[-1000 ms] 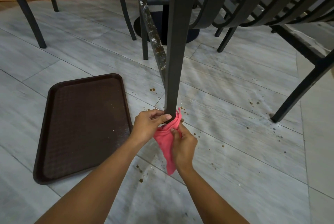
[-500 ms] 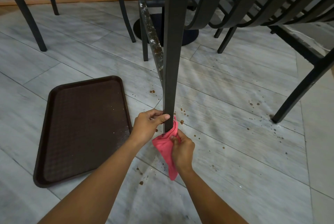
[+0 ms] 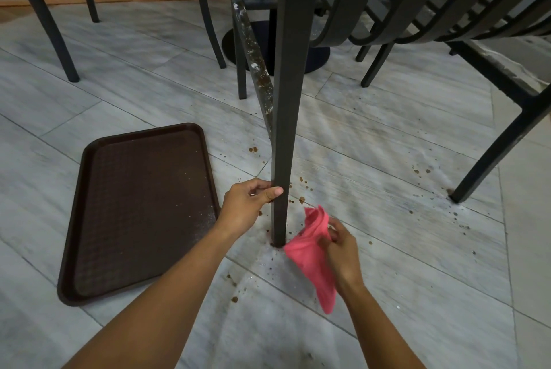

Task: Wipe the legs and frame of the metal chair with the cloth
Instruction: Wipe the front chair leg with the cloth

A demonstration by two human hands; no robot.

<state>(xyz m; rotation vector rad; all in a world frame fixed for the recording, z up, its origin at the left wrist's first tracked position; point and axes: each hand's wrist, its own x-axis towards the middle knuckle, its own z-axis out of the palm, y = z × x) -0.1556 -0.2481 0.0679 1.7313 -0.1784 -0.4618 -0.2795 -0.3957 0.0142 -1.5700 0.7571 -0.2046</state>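
A dark metal chair leg (image 3: pixel 286 118) runs down the middle of the view to the tiled floor. My left hand (image 3: pixel 247 204) grips this leg a little above its foot. My right hand (image 3: pixel 340 246) holds a pink cloth (image 3: pixel 313 255) just right of the leg's foot, apart from the metal. Behind the leg, a frame bar (image 3: pixel 253 61) is spotted with white and brown dirt. The chair's curved slats (image 3: pixel 417 5) fill the upper right.
A brown plastic tray (image 3: pixel 140 207) lies on the floor to the left. Brown crumbs and splashes (image 3: pixel 301 189) dot the tiles around the leg. Another chair's legs (image 3: pixel 56 31) stand at the back left, a round table base (image 3: pixel 316 55) behind, a further leg (image 3: pixel 489 157) at right.
My right hand has pulled the pink cloth off the leg's lower end and moved it down and to the right. My left hand stays on the leg.
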